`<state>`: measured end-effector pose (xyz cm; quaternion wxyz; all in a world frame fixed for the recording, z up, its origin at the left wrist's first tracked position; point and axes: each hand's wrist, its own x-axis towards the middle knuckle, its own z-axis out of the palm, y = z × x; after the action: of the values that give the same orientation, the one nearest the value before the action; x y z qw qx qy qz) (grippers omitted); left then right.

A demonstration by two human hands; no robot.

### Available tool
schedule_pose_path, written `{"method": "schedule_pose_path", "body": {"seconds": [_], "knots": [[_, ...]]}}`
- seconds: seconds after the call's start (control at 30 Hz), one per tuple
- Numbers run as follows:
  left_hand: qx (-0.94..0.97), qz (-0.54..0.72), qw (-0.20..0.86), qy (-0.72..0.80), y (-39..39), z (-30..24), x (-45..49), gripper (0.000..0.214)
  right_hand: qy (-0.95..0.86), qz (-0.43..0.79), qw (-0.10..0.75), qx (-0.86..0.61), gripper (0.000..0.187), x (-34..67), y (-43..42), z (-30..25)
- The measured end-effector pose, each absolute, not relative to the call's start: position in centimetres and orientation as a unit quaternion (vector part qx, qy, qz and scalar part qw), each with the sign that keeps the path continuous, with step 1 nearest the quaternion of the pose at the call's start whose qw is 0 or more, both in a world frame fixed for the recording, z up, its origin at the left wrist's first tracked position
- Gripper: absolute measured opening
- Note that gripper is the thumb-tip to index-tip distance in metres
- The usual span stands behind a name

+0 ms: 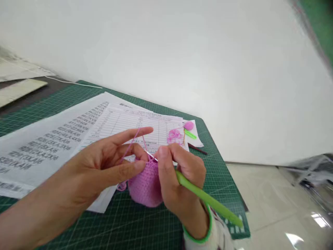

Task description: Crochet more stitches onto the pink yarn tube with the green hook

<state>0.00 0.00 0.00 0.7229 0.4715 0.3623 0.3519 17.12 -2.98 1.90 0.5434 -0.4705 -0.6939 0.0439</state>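
A rounded piece of pink crochet work (145,184) hangs over the near edge of the papers. My left hand (111,159) pinches its top rim between thumb and bent fingers. The index finger of that hand is stretched out, with a strand of pink yarn (132,141) looped over it. My right hand (179,177) grips a crochet hook with a thick green handle (208,198). The hook's silver tip meets the top edge of the crochet work, close to the left thumb. Fingers hide part of the piece's right side.
Printed sheets (130,121) lie on a green cutting mat (213,166). Beyond my right hand are loose pink yarn (174,136), a small pink ball (188,125) and a bright green item (190,134). A white wall (166,52) rises behind; tiled floor (262,194) shows at right.
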Motion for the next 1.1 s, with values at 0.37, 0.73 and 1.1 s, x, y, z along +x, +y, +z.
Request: {"method": "schedule_pose_path", "body": {"seconds": [0.37, 0.73, 1.1], "knots": [[0.466, 0.339, 0.734, 0.359, -0.30, -0.64, 0.08, 0.068, -0.693, 0.046, 0.546, -0.468, 0.033, 17.05, -3.22, 1.87], [0.471, 0.340, 0.738, 0.343, -0.43, -0.52, 0.07, 0.065, -0.694, 0.040, 0.548, -0.466, 0.034, 17.15, -3.23, 1.76], [0.474, 0.350, 0.737, 0.332, -0.36, -0.34, 0.23, 0.063, -0.696, 0.052, 0.545, -0.463, 0.037, 17.18, -3.12, 1.75]]}}
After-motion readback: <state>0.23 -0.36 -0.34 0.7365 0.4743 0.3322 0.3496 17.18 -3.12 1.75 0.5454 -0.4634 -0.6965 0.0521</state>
